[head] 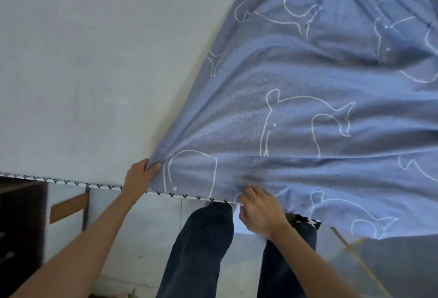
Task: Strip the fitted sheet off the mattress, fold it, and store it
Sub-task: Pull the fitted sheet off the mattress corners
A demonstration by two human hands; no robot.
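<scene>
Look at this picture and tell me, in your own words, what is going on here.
A person is stripping a blue fitted sheet off a pale mattress. The left hand grips a bunched corner of it at the near edge; the right hand pinches its hem further along. The mattress's left part lies bare, while the sheet covers the rest. No folding yet.

A pale tiled floor (pixel 154 226) lies below, with a wooden bar (pixel 68 208) beside dark furniture (pixel 21 226).
</scene>
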